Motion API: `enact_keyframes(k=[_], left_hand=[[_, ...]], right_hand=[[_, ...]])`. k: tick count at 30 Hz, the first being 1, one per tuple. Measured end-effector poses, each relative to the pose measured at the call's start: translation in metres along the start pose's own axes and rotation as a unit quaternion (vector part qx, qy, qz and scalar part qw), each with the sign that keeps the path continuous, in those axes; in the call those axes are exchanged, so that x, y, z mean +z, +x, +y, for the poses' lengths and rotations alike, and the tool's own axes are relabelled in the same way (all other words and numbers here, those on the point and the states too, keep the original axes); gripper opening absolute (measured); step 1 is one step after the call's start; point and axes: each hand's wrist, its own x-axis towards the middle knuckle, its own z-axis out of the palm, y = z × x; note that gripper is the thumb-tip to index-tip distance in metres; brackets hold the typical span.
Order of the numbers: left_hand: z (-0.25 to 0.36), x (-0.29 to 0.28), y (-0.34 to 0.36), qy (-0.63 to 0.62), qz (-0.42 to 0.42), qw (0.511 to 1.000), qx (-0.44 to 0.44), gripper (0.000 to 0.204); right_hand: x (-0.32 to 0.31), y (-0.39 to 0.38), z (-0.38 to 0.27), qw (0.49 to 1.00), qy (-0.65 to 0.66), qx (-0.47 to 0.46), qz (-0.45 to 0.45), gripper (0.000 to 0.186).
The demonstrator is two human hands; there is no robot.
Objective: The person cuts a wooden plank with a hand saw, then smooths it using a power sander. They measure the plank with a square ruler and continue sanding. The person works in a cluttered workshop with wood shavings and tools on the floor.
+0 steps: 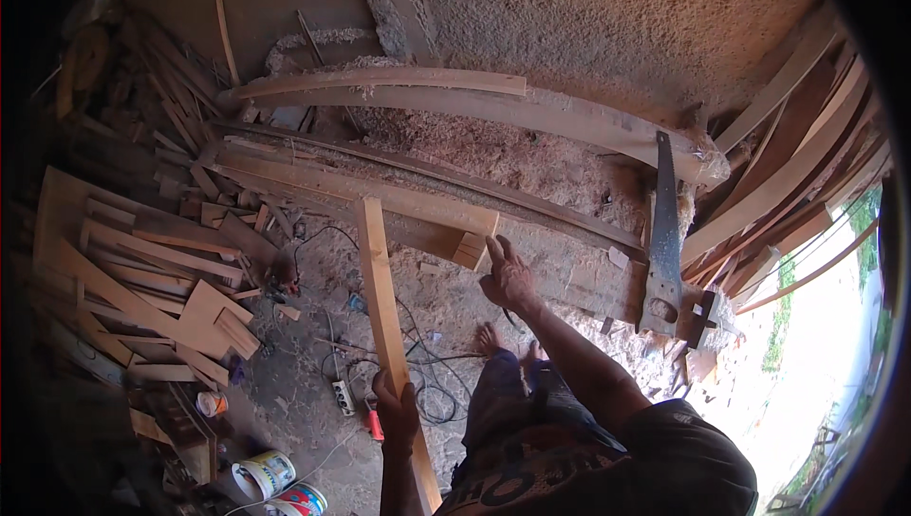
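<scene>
My left hand point(399, 407) is wrapped round a long, pale wooden batten point(378, 269). The batten slants up and away, its far end against the side of a thick timber beam point(380, 186) on the workbench. At the beam's right end, my right hand point(511, 281) reaches in with fingers apart, the fingertips at the corner of the end. Thin dark lines mark a small light wooden face point(470, 250) there. Below the right wrist shows a slim dark thing, too small to name. A handsaw point(664, 231) with a wooden handle lies across the bench's right end.
Wood offcuts point(161, 279) are heaped at the left. Long boards point(807, 175) lean at the right. A curved plank point(427, 99) lies at the back among shavings. Cables, a power strip point(343, 397) and paint buckets point(264, 475) are on the floor near my feet.
</scene>
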Motion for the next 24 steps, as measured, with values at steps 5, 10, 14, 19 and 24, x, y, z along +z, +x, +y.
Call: enact_keyframes(k=[5, 10, 14, 19, 24], left_hand=[[0.006, 0.011, 0.052, 0.033, -0.039, 0.990, 0.129, 0.053], [0.040, 0.050, 0.085, 0.011, -0.132, 0.978, 0.159, 0.052], [0.040, 0.071, 0.105, 0.062, -0.163, 0.968, 0.179, 0.055], [0.093, 0.108, 0.111, 0.118, -0.230, 0.917, 0.304, 0.048], [0.060, 0.131, 0.095, 0.167, -0.226, 0.897, 0.341, 0.060]], right_hand=[[-0.006, -0.012, -0.011, 0.983, 0.037, -0.098, -0.152, 0.039], [-0.078, -0.078, 0.043, 0.997, -0.003, -0.025, 0.078, 0.041], [-0.160, -0.110, 0.116, 0.949, -0.120, 0.108, 0.271, 0.039], [-0.223, -0.167, 0.251, 0.922, -0.149, 0.115, 0.339, 0.036], [-0.180, -0.146, 0.171, 0.970, -0.200, -0.039, 0.133, 0.036]])
